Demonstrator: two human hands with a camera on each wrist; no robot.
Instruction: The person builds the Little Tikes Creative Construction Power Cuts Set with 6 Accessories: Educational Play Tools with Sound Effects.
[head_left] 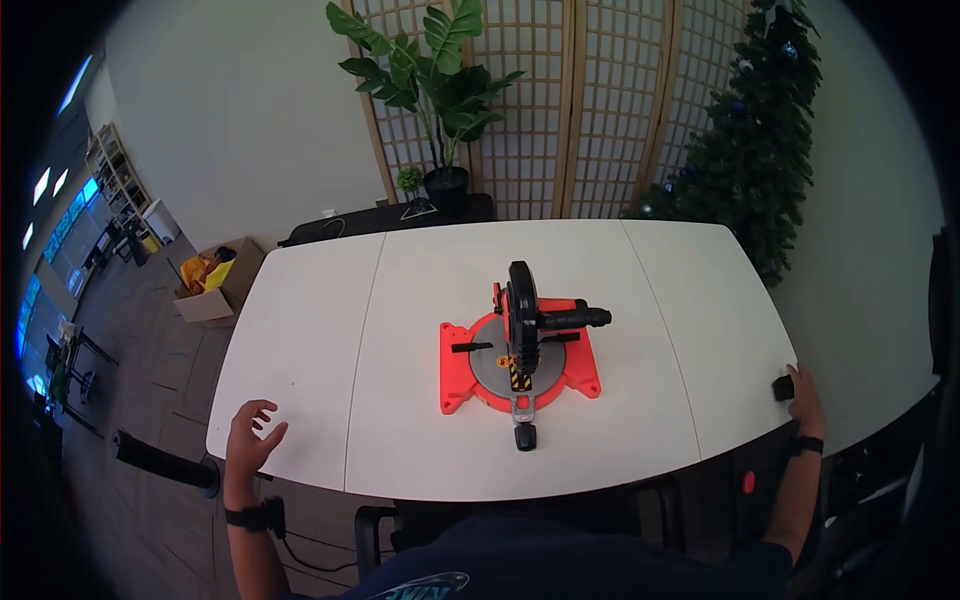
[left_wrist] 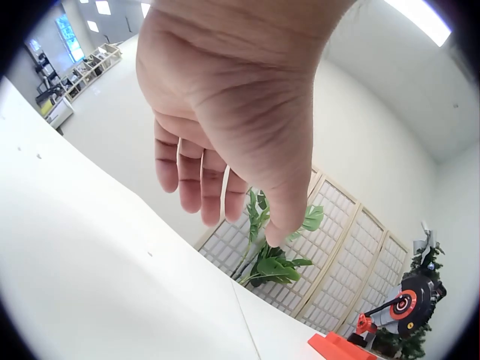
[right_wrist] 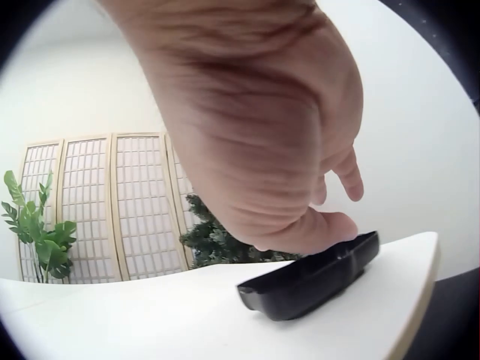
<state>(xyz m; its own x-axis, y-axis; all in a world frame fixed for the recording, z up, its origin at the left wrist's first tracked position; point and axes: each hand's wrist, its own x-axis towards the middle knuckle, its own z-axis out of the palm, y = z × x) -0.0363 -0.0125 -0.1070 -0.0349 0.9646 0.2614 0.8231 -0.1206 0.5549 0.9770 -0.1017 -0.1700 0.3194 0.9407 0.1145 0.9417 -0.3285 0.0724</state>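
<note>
A red and black miter saw point(head_left: 520, 345) stands upright on the white table point(head_left: 300, 400), untouched by either hand. My left hand point(head_left: 252, 438) is raised over the table's left front corner, fingers spread and slightly bent; nothing is in it in the left wrist view either point(left_wrist: 232, 112). At the far right edge, my right hand point(head_left: 806, 400) is beside a small black tray-like object point(head_left: 783, 388). The right wrist view puts the thumb of that hand point(right_wrist: 270, 150) at the rim of the black object point(right_wrist: 307, 281), two other fingers hanging apart from it. Whether hidden fingers touch it, I cannot tell.
A potted plant point(head_left: 447, 180) and a lattice screen point(head_left: 530, 100) stand behind the table, a decorated tree point(head_left: 750, 140) at the back right. On the floor to the left is a cardboard box point(head_left: 237, 275). A chair armrest point(head_left: 368, 535) shows at the front.
</note>
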